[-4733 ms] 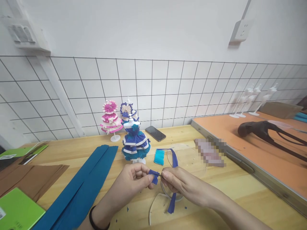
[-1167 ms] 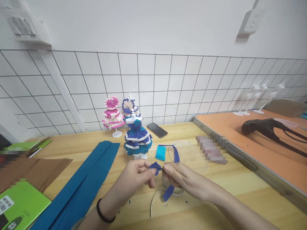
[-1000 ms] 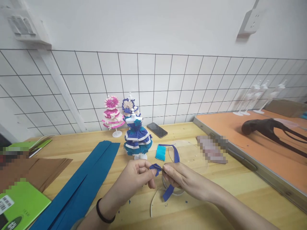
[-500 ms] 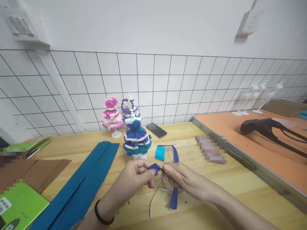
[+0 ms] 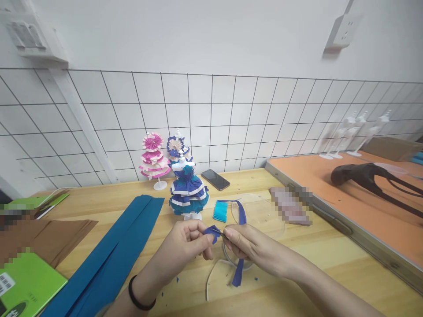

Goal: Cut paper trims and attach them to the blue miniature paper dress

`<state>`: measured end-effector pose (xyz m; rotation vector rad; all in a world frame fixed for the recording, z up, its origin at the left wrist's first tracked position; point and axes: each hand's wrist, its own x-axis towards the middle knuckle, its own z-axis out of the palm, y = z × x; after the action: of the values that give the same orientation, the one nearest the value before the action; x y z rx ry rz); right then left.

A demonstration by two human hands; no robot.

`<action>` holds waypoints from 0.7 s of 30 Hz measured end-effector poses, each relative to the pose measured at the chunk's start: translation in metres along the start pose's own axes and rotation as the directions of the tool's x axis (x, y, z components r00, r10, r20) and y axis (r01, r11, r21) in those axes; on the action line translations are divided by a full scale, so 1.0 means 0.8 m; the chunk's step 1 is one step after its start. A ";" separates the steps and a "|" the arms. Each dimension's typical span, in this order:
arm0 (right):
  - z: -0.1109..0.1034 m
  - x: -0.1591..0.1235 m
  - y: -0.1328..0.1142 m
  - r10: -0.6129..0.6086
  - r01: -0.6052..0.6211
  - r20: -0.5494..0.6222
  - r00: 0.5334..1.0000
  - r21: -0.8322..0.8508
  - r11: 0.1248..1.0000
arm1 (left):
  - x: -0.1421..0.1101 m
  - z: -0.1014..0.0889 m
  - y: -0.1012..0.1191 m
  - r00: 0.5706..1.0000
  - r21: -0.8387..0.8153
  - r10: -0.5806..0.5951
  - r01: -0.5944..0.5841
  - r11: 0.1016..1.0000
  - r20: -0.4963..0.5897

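Observation:
Between the thumb and fingers of my left hand [image 5: 190, 242] is a small piece of dark blue crepe paper [image 5: 214, 232]. My right hand [image 5: 246, 243] is closed on tweezers [image 5: 222, 234], dark and slim, whose tips touch the paper piece; most of their length is hidden by my fingers. A dark blue paper strip [image 5: 242, 211] passes behind my right hand, and its other end shows below. Close by lies a pleated turquoise paper piece [image 5: 220, 211]. Just beyond my hands stands a mini dress form [image 5: 189, 189] in layered blue, white and teal paper.
Two more dressed forms, one of them pink [image 5: 153, 158], stand behind, beside a phone [image 5: 216, 179]. Teal paper sheets [image 5: 109, 255], brown paper [image 5: 62, 235] and a green packet [image 5: 36, 281] lie left. An orange board [image 5: 313, 185] rises at right. White cord [image 5: 209, 277] lies in front.
Both hands keep nearly the same place and hold. The lower end of the blue strip has swung slightly left, and the small paper piece has shifted slightly at the tweezer tips.

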<state>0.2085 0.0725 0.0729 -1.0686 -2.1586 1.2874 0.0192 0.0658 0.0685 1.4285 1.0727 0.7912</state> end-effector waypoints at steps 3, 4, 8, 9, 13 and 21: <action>0.000 0.000 0.001 -0.004 0.004 0.002 1.000 -0.012 1.000 | 0.000 -0.001 0.002 1.000 -0.002 0.012 -0.012 1.000 0.010; 0.000 0.000 0.001 -0.004 0.004 0.002 1.000 -0.014 1.000 | -0.001 -0.001 0.002 1.000 0.000 0.014 -0.014 1.000 0.013; 0.000 0.001 0.002 0.000 0.000 0.011 1.000 -0.013 1.000 | -0.001 -0.001 0.005 1.000 0.019 0.017 -0.017 1.000 0.011; 0.000 0.001 0.002 -0.003 0.004 0.011 1.000 -0.016 1.000 | -0.001 -0.001 0.005 1.000 0.026 0.019 -0.019 0.999 0.011; 0.000 0.001 0.002 -0.028 0.028 0.015 1.000 -0.024 0.999 | -0.001 0.000 0.006 1.000 0.039 0.024 -0.025 0.999 0.007; 0.002 0.002 0.003 -0.024 0.025 0.013 1.000 -0.023 0.999 | -0.002 0.002 0.007 1.000 0.057 0.013 -0.014 0.998 0.022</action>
<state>0.2075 0.0736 0.0703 -1.0426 -2.1947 1.2643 0.0208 0.0642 0.0742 1.4904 1.0775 0.7591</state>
